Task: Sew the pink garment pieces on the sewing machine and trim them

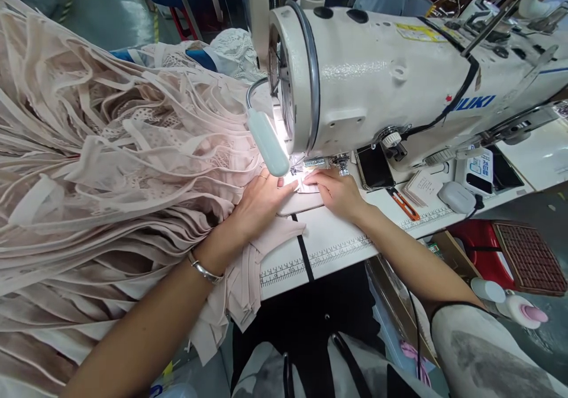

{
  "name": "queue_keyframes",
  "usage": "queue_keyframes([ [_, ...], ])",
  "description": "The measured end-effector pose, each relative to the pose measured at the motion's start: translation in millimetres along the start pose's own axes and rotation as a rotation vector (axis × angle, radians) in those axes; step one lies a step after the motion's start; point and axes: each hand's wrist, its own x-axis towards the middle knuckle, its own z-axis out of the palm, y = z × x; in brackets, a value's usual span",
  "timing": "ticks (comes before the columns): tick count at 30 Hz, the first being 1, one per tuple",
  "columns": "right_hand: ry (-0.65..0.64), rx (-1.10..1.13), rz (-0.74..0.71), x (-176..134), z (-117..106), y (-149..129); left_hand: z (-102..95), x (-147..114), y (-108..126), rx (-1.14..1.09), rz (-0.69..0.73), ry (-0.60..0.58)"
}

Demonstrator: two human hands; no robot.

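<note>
A small pale piece of fabric (307,186) lies under the bright lamp light at the needle area of a white sewing machine (364,84). My left hand (262,201) grips its left side, thumb stretched toward the needle area and the other fingers partly hidden behind a pale green lamp head (268,144). On the right side, my right hand (339,194) has its fingers closed on the same piece, thumb and index finger near the presser foot. Beneath my left wrist, pale pink garment pieces (277,235) hang over the table edge. The needle itself is hard to make out.
A big heap of pale pink lace garments (110,167) fills the left side. Right of my hands lie a phone (375,167), an orange-handled cutter (404,204), paper cards (421,188) and a grey case (456,197). A ruler strip (341,250) runs along the table's front edge.
</note>
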Motion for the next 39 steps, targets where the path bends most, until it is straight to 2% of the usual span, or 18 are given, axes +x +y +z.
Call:
queue_keyframes([
  [4,0.025,0.063,-0.067,0.7,-1.7,-0.8,2.8,-1.3,-2.2,-0.082,0.124,0.049],
  [8,0.036,0.092,-0.14,1.3,-3.1,-1.9,-0.2,-0.3,1.6,0.036,0.192,0.106],
  [14,0.016,0.071,-0.103,1.7,-5.2,-4.9,-2.8,0.6,9.5,0.172,0.15,0.042],
  [22,0.016,0.095,-0.127,1.4,-3.8,-3.1,-2.5,-0.6,12.1,0.177,0.114,0.013],
  [28,0.037,0.11,-0.146,0.9,-4.1,-3.1,-2.8,-1.7,9.9,0.121,0.117,0.005],
  [35,-0.103,-0.007,-0.251,0.1,-15.3,-7.9,-3.3,-2.3,5.9,0.019,0.088,0.006],
  [39,-0.112,-0.048,-0.271,-1.9,-15.6,-7.1,-4.4,-5.7,0.8,-0.074,0.083,-0.049],
])
